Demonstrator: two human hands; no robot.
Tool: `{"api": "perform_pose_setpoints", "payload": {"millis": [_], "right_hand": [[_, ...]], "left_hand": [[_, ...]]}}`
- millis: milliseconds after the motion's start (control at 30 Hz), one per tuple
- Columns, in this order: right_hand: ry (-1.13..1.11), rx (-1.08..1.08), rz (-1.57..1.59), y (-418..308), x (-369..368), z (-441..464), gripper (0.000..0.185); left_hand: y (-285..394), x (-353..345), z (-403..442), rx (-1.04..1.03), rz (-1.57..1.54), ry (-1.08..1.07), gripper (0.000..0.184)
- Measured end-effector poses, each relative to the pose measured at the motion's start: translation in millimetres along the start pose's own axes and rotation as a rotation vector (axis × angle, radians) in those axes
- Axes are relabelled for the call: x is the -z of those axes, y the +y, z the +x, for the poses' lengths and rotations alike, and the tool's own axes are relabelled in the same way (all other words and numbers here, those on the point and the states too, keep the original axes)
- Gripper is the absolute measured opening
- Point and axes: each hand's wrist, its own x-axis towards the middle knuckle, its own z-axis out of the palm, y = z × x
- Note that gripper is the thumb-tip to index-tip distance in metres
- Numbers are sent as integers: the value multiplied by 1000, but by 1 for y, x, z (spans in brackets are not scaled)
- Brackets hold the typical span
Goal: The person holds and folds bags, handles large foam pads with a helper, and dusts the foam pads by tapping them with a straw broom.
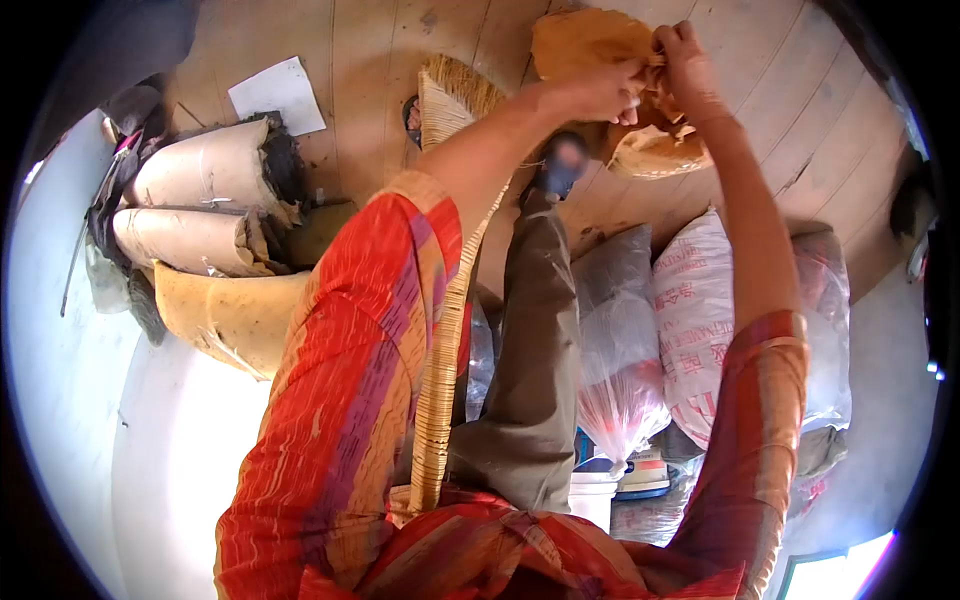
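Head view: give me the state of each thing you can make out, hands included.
Left hand: closed on the sheet.
Right hand: pinching it too.
Thin orange-brown sheet: bunched at the hands, spread either side.
Long pale straw piece: bound along its length, upper end fanned.
White rectangular paper: flat on the floor.
Two beige rolls: rolled up, ends ragged.
White red-lettered sack: bulging.
Clear plastic bag: filled, neck gathered.

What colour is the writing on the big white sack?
The writing on the white sack is red; it shows best in the head view.
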Motion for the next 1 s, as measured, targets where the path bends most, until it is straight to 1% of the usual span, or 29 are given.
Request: {"api": "perform_pose_setpoints", "payload": {"millis": [33,67,100,133,167,200,233,300,333,367,400,433,467,500,533,567,600,633,700,733,800,867,900,933,967,1000], "right_hand": [[1,2,6,2,0,1,36],[-17,55,-19,0,7,0,36],[-40,106,-51,0,13,-3,36],[-8,124,-97,-1,11,-11,34],[-27,120,-115,1,11,-19,34],[0,135,-125,1,9,-25,33],[40,157,-124,-2,6,-24,33],[33,120,-66,-10,0,-21,35],[72,86,14,-12,-4,-21,36],[107,50,92,-13,-7,-23,38],[195,24,200,-14,-11,-24,40],[195,23,201,-12,-14,-26,40],[193,-34,250,-11,-14,-30,40],[187,-94,300,-9,-15,-36,40],[183,-99,300,-7,-17,-40,40],[200,-95,379,-4,-19,-42,40],[220,-93,454,0,-20,-45,40],[241,-89,527,5,-20,-47,40],[237,-123,551,0,-15,-47,37],[251,-161,593,0,-16,-47,34],[266,-204,632,-4,-15,-49,31],[241,-263,740,-7,-12,-59,27],[242,-266,734,-9,-12,-62,27],[230,-406,824,-11,-13,-64,25],[220,-549,915,-13,-14,-65,23],[197,-605,866,-16,-9,-63,18]], "left_hand": [[-7,-7,-1,-93,73,-2,43],[-7,-6,5,-155,-220,87,37],[-11,-2,9,-162,-228,89,37],[-16,4,15,-202,-32,361,33],[-1,7,13,-234,161,629,30],[14,8,12,-341,183,711,25],[34,10,6,-340,182,718,25],[63,17,-8,-246,578,543,30],[16,8,28,-211,186,419,17],[17,14,24,-202,198,416,17],[27,25,17,-214,385,344,25],[38,34,14,-228,566,270,34],[49,37,9,-111,629,187,34],[52,41,8,-109,624,181,34],[53,46,7,-201,622,37,33],[52,50,10,-294,620,-107,32],[44,48,16,-475,592,-109,30],[41,45,22,-482,590,-112,30],[51,39,13,-221,543,8,30],[57,37,6,-219,545,8,30],[73,34,-5,-162,601,118,26],[68,30,7,-184,627,118,23],[62,30,13,-197,659,129,20],[57,28,19,-327,785,124,19],[52,27,21,-332,786,122,19],[45,28,21,-416,845,179,25]]}}
